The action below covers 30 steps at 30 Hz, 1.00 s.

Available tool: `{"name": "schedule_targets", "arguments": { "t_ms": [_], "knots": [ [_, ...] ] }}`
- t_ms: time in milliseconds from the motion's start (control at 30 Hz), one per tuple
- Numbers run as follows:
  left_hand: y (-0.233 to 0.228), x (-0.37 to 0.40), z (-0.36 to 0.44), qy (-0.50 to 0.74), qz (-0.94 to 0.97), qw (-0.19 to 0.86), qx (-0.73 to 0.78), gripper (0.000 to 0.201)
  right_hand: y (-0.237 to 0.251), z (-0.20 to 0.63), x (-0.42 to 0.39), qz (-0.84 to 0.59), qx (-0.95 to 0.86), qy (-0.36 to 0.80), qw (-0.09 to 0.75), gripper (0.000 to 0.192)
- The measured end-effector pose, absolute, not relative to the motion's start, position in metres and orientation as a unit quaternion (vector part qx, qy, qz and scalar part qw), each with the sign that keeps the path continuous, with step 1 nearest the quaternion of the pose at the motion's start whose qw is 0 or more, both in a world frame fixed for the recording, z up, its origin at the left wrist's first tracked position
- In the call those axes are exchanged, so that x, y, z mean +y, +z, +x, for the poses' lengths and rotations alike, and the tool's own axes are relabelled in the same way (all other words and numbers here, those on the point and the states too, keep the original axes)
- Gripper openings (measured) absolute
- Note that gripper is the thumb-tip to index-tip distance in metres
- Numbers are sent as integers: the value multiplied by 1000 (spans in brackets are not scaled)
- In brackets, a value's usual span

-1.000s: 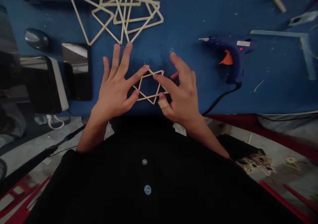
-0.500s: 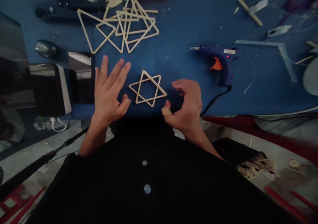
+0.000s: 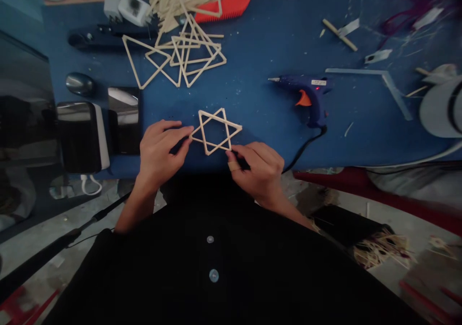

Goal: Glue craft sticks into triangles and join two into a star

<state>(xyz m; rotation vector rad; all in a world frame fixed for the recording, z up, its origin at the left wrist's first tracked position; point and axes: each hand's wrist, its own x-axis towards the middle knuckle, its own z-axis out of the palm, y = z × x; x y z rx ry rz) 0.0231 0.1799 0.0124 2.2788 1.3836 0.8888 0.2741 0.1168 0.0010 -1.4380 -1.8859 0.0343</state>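
Observation:
A six-pointed star of thin wooden sticks point(image 3: 215, 131) lies near the front edge of the blue table point(image 3: 260, 94). My left hand point(image 3: 159, 149) pinches the star's left tip between thumb and fingers. My right hand point(image 3: 258, 167), with a plaster on the thumb, grips the star's lower right tip. Both hands sit at the table's front edge, one on each side of the star.
A pile of wooden stick triangles point(image 3: 180, 56) lies behind the star. A blue glue gun point(image 3: 305, 92) with an orange trigger lies to the right, its cord running off the front edge. Phones point(image 3: 124, 120) and a dark device point(image 3: 81, 135) lie left. Loose sticks and a red comb point(image 3: 225, 7) are at the back.
Both hands had let go of the star and drawn apart; now they have closed in and taken hold of its left and lower right tips. The view has tilted toward the table's back.

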Motion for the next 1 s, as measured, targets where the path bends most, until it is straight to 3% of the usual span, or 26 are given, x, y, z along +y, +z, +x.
{"name": "schedule_targets", "arguments": {
  "t_ms": [100, 300, 500, 767, 900, 1000],
  "knots": [
    [17, 174, 22, 318, 811, 125, 476, 12, -1, 277, 123, -562, -734, 11, 381, 12],
    [21, 161, 22, 360, 804, 77, 468, 14, -7, 273, 139, -566, -732, -5, 381, 16],
    [13, 155, 21, 351, 786, 95, 500, 9, -6, 268, 143, -562, -734, 37, 379, 16],
    [6, 162, 22, 366, 800, 43, 474, 14, 1, 278, 147, -556, -742, 79, 366, 16],
    [5, 165, 22, 364, 816, 20, 448, 17, 31, 286, 164, -522, -779, 17, 347, 18],
    [3, 165, 20, 367, 818, 12, 443, 18, 52, 283, 198, -511, -810, -77, 276, 21]
  ]
}}
